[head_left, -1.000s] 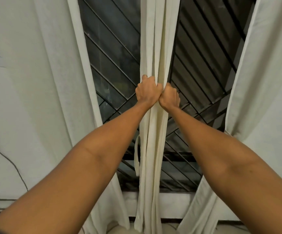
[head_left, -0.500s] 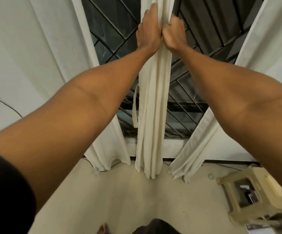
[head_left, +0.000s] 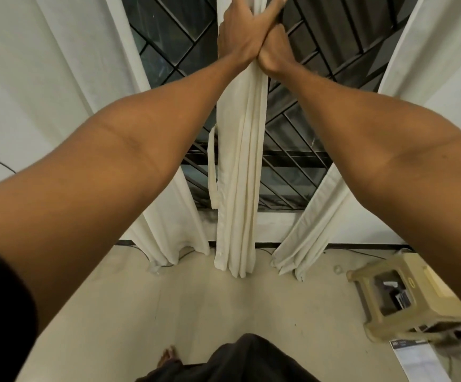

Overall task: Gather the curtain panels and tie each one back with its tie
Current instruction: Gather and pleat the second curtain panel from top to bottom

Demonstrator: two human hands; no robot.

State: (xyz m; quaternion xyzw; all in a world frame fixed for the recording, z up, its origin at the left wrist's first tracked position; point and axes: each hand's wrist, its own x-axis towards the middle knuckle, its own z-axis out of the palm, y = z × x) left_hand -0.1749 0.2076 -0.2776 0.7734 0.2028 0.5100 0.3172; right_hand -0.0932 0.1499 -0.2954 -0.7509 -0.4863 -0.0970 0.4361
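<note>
Head view shows our two arms reaching up to the middle curtain panel (head_left: 240, 161), which hangs in front of the window grille (head_left: 301, 150). Our left hand (head_left: 236, 37) and right hand (head_left: 275, 55) press together around the bunched cloth near the top of the picture. Both hands are closed on the panel, though the left fingers look a bit stretched out and the fingertips run out of sight.

Below our grip the cloth falls in long soft folds down to the floor (head_left: 196, 312). It looks light and floppy, so we think it will squash small but slide apart if we let go. A thin tie strip (head_left: 211, 172) dangles below and to the left of our grip, just beside the panel. We think one hand should stay squeezed around the bunch while the other reaches down for that strip.

Two more curtain panels (head_left: 66, 100) hang loose, well out to each side of our grip. A plastic stool (head_left: 400, 296) sits far below and to the right.
</note>
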